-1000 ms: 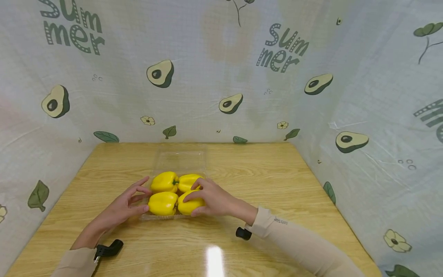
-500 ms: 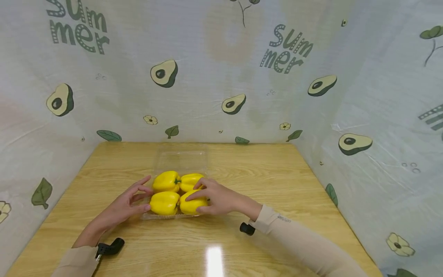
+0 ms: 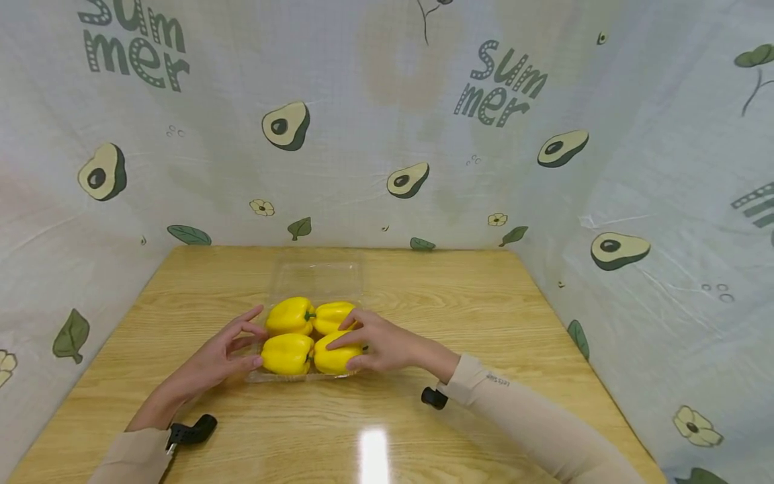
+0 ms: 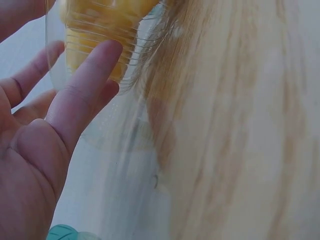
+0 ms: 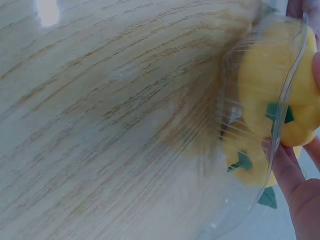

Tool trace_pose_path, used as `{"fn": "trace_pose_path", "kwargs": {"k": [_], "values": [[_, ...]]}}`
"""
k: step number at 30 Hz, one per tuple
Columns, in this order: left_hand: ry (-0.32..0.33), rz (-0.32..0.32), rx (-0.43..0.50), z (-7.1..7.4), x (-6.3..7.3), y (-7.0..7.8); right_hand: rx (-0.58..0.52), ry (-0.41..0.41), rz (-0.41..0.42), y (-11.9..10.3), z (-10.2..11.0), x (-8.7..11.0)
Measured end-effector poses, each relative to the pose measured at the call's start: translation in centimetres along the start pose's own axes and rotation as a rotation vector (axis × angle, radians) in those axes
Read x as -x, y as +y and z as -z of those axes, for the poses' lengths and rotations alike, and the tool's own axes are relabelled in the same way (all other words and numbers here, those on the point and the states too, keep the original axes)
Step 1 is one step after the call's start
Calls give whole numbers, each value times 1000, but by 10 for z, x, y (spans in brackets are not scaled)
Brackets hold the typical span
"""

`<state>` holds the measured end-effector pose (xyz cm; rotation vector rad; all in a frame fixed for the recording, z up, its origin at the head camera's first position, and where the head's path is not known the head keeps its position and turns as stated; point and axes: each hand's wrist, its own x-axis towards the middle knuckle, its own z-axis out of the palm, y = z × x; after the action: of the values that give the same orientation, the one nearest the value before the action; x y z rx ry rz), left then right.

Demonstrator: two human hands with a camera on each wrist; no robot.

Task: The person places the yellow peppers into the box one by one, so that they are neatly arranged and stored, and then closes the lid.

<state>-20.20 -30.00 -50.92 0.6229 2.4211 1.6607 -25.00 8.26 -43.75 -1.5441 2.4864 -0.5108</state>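
Several yellow bell peppers lie in two rows inside a clear plastic clamshell box (image 3: 302, 378), whose lid (image 3: 317, 277) is folded back behind them. My right hand (image 3: 383, 343) grips the front right bell pepper (image 3: 329, 356), thumb on the near side and fingers over its top. In the right wrist view, this hand's thumb (image 5: 290, 177) sits at the box rim close to a green stem. My left hand (image 3: 211, 356) rests at the box's left side, fingers spread and loosely extended beside the front left bell pepper (image 3: 285, 354). Its fingers (image 4: 82, 85) lie along the ribbed wall in the left wrist view.
The box stands on a wood-grain table (image 3: 435, 296). A patterned cloth (image 3: 338, 81) with avocado prints hangs behind the table and along both sides. A black wrist device (image 3: 192, 431) sits at the left cuff, another black device (image 3: 434, 398) at the right.
My right hand has shifted slightly to the right over the front right bell pepper, and its thumb has moved back a little. The left hand stays at the box's side.
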Motion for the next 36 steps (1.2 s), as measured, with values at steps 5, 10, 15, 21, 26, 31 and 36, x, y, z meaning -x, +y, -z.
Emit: {"fn": "trace_pose_path", "kwargs": {"k": [5, 10, 15, 21, 26, 31, 36], "values": [[-1, -2, -5, -1, -1, 2, 26, 21, 29, 0, -3, 0], [5, -2, -15, -2, 1, 2, 57, 24, 28, 0, -7, -2], [12, -10, -31, -2, 1, 1, 86, 17, 28, 0, -9, -4], [4, -1, -11, -1, 0, 1, 103, 26, 31, -1, -9, -4], [4, 0, -4, 0, 0, 2, 109, 43, 49, 1, -10, -4], [4, -3, -1, 0, 0, 2, 108, 40, 35, 5, -14, -5], [6, -10, -15, -1, 0, 2, 103, 28, 21, 5, -13, -3]]}}
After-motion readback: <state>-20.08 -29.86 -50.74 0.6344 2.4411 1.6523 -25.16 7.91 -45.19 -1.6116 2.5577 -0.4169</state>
